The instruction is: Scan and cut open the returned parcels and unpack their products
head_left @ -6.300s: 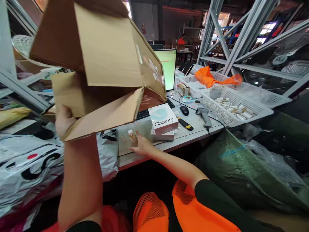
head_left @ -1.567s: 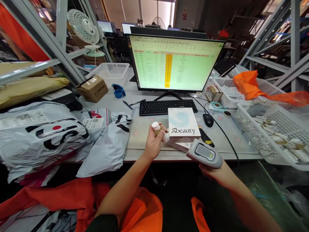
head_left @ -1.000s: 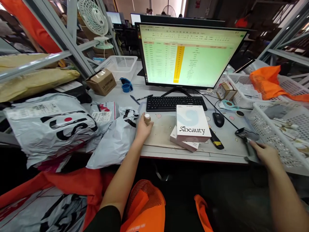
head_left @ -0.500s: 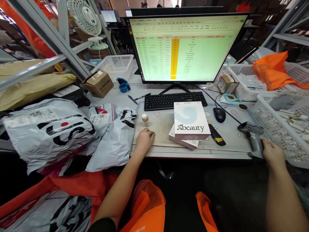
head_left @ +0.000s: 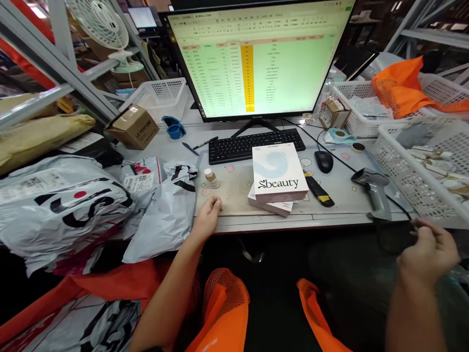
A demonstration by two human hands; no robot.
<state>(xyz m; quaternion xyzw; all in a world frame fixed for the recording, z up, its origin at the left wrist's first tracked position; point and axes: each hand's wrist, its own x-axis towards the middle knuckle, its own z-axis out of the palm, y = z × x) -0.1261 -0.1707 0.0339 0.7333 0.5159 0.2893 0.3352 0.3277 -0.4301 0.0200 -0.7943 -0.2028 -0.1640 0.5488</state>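
Note:
My left hand (head_left: 207, 216) rests on the front edge of the desk, its fingers curled in with nothing showing in them. Just beyond it stands a small bottle (head_left: 211, 179) with a white cap. Off the desk at the right, my right hand (head_left: 428, 249) pinches a thin black cable (head_left: 401, 208). That cable runs beside a grey barcode scanner (head_left: 377, 193) standing at the desk's right edge. Between the hands lies a white "beauty" box (head_left: 280, 171), stacked on another flat box (head_left: 273, 205). A black and yellow box cutter (head_left: 319, 190) lies to their right.
Behind the boxes are a keyboard (head_left: 252, 145), a mouse (head_left: 324, 162) and a monitor (head_left: 264, 63). Plastic parcels (head_left: 66, 195) crowd the left side, near a brown carton (head_left: 132, 127). White baskets (head_left: 399, 181) stand at the right. A red bag (head_left: 110, 278) with parcels sits below left.
My right hand has moved right and down from beside the scanner and now pinches the cable. The left hand stays at the desk edge. The whole view has shifted slightly.

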